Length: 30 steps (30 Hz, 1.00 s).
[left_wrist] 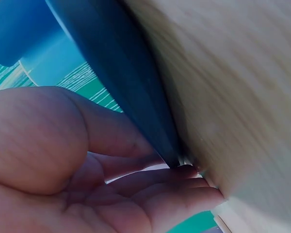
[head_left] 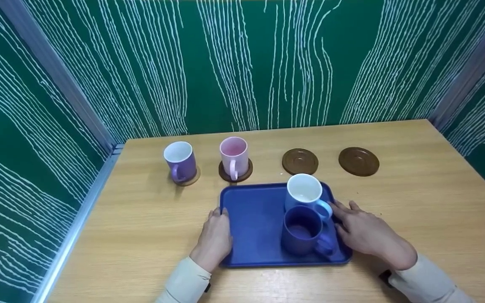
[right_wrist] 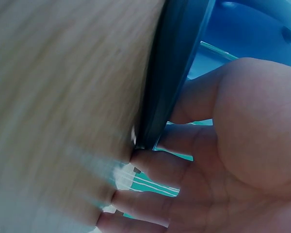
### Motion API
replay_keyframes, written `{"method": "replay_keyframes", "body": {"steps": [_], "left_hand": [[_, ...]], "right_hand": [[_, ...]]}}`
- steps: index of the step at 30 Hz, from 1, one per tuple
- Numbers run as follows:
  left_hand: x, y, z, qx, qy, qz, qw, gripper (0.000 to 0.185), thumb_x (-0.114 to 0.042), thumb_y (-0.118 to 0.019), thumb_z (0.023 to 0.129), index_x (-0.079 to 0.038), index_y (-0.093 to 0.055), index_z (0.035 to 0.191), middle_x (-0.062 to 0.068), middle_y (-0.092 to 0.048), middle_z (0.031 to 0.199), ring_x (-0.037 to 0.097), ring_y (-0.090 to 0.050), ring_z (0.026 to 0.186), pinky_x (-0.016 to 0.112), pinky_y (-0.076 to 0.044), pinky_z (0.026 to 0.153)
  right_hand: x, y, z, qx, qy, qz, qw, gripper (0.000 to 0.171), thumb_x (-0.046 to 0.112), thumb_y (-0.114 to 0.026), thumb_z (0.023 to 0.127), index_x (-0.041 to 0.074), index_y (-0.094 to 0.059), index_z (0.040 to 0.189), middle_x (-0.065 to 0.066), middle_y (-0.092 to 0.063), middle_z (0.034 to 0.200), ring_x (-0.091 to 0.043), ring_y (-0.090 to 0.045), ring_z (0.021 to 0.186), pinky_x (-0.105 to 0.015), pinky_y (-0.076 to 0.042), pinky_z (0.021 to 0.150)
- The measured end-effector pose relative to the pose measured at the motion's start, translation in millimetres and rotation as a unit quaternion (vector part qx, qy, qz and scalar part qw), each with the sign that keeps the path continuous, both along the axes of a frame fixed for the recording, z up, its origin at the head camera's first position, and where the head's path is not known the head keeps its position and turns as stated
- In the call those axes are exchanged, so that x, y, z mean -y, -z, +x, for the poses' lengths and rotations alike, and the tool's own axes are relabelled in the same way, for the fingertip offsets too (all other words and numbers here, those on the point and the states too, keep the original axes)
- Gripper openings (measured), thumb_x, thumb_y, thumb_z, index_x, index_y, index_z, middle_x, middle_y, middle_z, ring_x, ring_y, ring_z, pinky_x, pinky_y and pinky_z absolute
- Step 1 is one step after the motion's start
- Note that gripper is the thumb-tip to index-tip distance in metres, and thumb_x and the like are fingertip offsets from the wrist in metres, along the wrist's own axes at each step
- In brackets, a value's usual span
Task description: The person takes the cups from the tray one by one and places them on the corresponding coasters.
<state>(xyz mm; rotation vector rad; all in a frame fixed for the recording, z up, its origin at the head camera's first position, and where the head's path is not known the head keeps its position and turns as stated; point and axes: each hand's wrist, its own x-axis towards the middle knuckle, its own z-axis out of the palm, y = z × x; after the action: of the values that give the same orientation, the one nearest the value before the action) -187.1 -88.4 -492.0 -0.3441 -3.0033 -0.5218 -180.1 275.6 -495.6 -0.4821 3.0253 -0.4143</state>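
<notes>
Tray (head_left: 255,223): blue, lay flat near the front edge of the table (head_left: 415,202), roughly midway between left and right edges.
Left hand (head_left: 215,237): rested against the tray's left rim, fingers fairly straight and pressed to the edge; thumb position not resolved from the head view. Left wrist view showed fingertips (left_wrist: 184,182) tucked at the rim's underside, palm relaxed (no firm curl seen).
Right hand (head_left: 366,231): laid along the tray's right rim, fingers extended, spread toward the mugs. Right wrist view showed fingers (right_wrist: 160,165) meeting the rim's lower edge, likewise uncurled.
Light blue mug (head_left: 305,195): upright at the tray's back right corner, white inside.
Dark purple mug (head_left: 301,231): upright just in front of it, touching or nearly so; could not be told which.
Purple mug (head_left: 180,160): set on a coaster, toward the back left of the table.
Pink mug (head_left: 234,156): set on a dark coaster (head_left: 236,173), just right of the purple one.
Bare coasters: one (head_left: 300,161) right behind the tray, another (head_left: 358,161) further right, well apart from the tray.
Step in hand (judged): flanking the tray at both rims, either steadying it or shifting it.
Next move (judged): called for even pressure on both sides, kept level, as both mugs sat crowded on the right.
</notes>
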Motion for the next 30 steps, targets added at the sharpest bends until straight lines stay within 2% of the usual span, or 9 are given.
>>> {"method": "replay_keyframes", "body": {"steps": [9,22,28,30], "left_hand": [[-0.3,-2.7,0.0,0.011,-0.004,-0.004,0.9999,0.060,-0.001,-0.080,0.083,0.020,-0.056,0.134,0.038,-0.058,0.132,0.054,-0.059,0.121,0.052,-0.055,0.099],[-0.6,-4.0,-0.5,-0.001,0.002,0.006,1.0000,0.056,0.003,-0.075,0.083,0.022,-0.055,0.133,0.039,-0.058,0.129,0.056,-0.059,0.120,0.053,-0.053,0.102],[-0.9,-3.1,-0.5,0.004,-0.005,0.008,1.0000,0.057,0.003,-0.075,0.084,0.021,-0.055,0.134,0.038,-0.058,0.130,0.055,-0.059,0.121,0.053,-0.052,0.102],[-1.1,-2.8,-0.5,0.004,-0.007,0.009,0.9999,0.055,0.004,-0.074,0.085,0.021,-0.055,0.134,0.038,-0.058,0.130,0.053,-0.061,0.118,0.053,-0.055,0.099]], "right_hand": [[1.8,-1.9,-2.1,0.003,-0.003,0.007,1.000,0.059,0.023,-0.062,0.100,0.008,-0.048,0.155,-0.021,-0.048,0.156,-0.061,-0.044,0.135,-0.080,-0.044,0.089],[1.4,-3.7,-1.1,0.022,0.003,0.008,1.000,0.060,0.024,-0.060,0.101,0.007,-0.046,0.156,-0.020,-0.044,0.159,-0.060,-0.040,0.139,-0.082,-0.042,0.090],[2.1,-3.6,-0.7,0.013,0.002,0.006,1.000,0.059,0.023,-0.061,0.100,0.007,-0.048,0.155,-0.022,-0.047,0.156,-0.061,-0.042,0.137,-0.081,-0.043,0.091],[2.5,-3.8,-0.4,0.006,0.000,0.003,1.000,0.059,0.023,-0.062,0.099,0.008,-0.049,0.154,-0.021,-0.048,0.156,-0.061,-0.043,0.136,-0.080,-0.044,0.090]]}}
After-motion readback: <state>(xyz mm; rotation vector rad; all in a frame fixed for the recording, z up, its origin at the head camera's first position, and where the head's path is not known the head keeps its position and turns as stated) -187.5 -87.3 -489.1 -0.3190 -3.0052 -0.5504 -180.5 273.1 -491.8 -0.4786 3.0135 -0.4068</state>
